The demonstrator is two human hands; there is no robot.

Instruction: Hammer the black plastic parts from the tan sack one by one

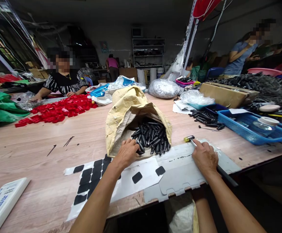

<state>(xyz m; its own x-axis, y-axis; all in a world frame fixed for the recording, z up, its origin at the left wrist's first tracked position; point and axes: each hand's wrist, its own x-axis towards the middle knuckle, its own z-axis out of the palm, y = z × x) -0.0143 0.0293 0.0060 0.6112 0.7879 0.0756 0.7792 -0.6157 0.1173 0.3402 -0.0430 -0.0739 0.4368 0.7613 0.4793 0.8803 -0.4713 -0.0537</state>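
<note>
A yellow woven sack (114, 129) lies on its side with its mouth facing me, full of slim black plastic parts (153, 134). At the sack's lower lip, my left hand (127, 152) has its fingers curled against one of these parts; the fingertips are partly hidden. My right hand (205, 157) is closed round the shaft of a small hammer (189, 138) with a yellow face and a dark grip. The hammer is above a grey board (179, 174) at the table edge. Beneath my left arm is a white sheet (126, 187) bearing black rounded-square stickers (137, 177).
A pile of red pieces (63, 108) is at the far left, before a seated person (65, 77). On the right stand a blue basket (250, 132), a cardboard box (224, 94) and heaped black parts (272, 89). A white box (6, 204) sits front left.
</note>
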